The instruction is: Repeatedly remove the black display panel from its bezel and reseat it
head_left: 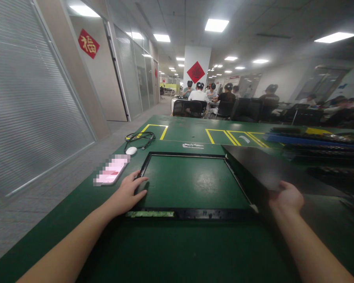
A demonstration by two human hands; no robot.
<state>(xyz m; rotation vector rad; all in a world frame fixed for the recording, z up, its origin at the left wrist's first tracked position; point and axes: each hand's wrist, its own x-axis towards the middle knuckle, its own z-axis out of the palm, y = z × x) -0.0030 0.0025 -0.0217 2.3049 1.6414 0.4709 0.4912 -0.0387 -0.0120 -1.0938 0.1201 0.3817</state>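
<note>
A thin black rectangular frame (188,155) lies on the green table, with the tabletop showing through its middle. Along its near bar runs a green circuit strip (150,214). My left hand (132,190) rests on the frame's left side, fingers spread apart. At the right, my right hand (288,198) grips the near edge of a dark flat panel (256,163), which is tilted and slightly blurred. The panel overlaps the frame's right side in view; whether they touch, I cannot tell. Some of the right hand's fingers are hidden.
A phone (113,169), a white mouse (131,151) and a coiled black cable (140,137) lie at the left. Blurred dark parts (312,151) are stacked at the right. Yellow tape (231,137) marks the green table (188,251). Several people sit farther back.
</note>
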